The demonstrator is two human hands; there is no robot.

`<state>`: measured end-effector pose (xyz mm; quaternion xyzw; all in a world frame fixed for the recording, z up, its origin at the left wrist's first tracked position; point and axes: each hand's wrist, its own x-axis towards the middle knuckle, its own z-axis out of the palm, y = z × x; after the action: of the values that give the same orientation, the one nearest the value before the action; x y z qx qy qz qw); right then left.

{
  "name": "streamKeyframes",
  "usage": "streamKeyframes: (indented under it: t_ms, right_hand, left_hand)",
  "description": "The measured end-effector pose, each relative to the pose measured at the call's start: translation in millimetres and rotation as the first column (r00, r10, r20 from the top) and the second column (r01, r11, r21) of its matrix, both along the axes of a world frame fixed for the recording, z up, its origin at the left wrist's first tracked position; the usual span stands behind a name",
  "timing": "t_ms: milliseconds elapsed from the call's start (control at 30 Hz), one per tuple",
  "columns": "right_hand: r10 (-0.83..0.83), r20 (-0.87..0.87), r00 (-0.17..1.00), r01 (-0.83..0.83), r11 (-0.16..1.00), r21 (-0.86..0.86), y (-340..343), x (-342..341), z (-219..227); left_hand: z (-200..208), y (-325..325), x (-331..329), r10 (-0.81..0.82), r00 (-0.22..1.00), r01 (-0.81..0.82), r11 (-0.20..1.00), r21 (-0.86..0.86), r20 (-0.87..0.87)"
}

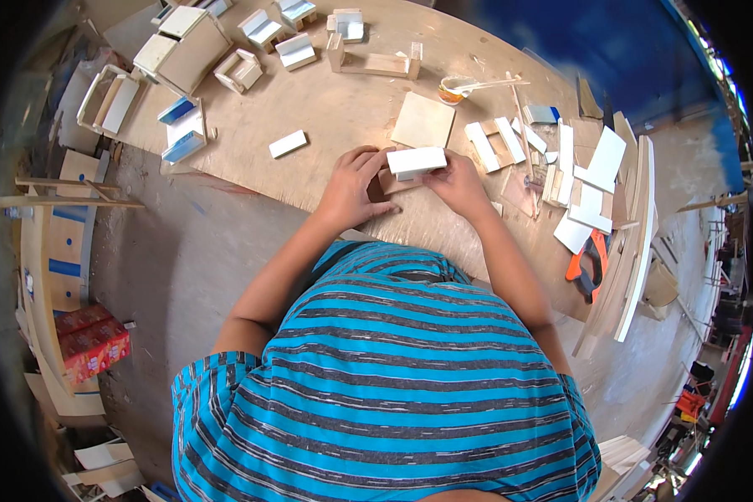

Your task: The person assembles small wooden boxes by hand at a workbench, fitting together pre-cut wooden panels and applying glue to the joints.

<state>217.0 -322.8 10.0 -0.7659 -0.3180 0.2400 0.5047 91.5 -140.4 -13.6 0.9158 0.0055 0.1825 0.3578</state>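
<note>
A small white wooden piece (418, 161), with a long flat face and a narrower part beneath, is in my right hand (458, 186), whose fingers close on its right end. My left hand (351, 188) is at the other end, thumb and fingers apart, fingertips close to the piece; I cannot tell if they touch it. Under it a strip of brownish wood (397, 184) shows partly. Just beyond lies a square pale board (422, 120). A loose white block (288, 144) rests on the table to the left of my hands.
Miniature wooden furniture, including a small bench (375, 64) and a blue-and-white piece (182, 130), stands along the table's far and left sides. A glue tub (453, 89) with a stick sits beyond the board. At right are white boards (604, 159), an orange-handled saw (592, 266) and long strips (636, 243).
</note>
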Motion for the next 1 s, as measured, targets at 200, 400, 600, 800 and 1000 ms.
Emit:
streamKeyframes:
  t_ms: [200, 400, 600, 800, 1000]
  right_hand:
    - [0.013, -0.007, 1.000, -0.013, 0.998, 0.061, 5, 4, -12]
    - [0.073, 0.192, 0.979, -0.056, 0.994, -0.089, 11, 1, -1]
    - [0.001, 0.246, 0.969, 0.000, 1.000, -0.004, 9, -2, -11]
    - [0.067, 0.436, 0.897, -0.004, 0.990, -0.143, -1, -1, -2]
    - [0.054, 0.409, 0.911, 0.026, 0.982, -0.187, -13, -2, -17]
  left_hand:
    - [-7, 4, -2, 0.075, 0.992, -0.089, 0.987, -0.134, -0.103]
    - [-5, 2, -2, 0.105, 0.989, -0.119, 0.985, -0.128, -0.106]
    - [-19, 5, 7, 0.052, 0.997, -0.049, 0.998, -0.047, 0.052]
    - [-18, -1, 11, 0.147, 0.989, -0.144, 0.982, -0.121, 0.012]
    - [-22, 2, 14, 0.130, 0.991, -0.127, 0.987, -0.101, 0.020]
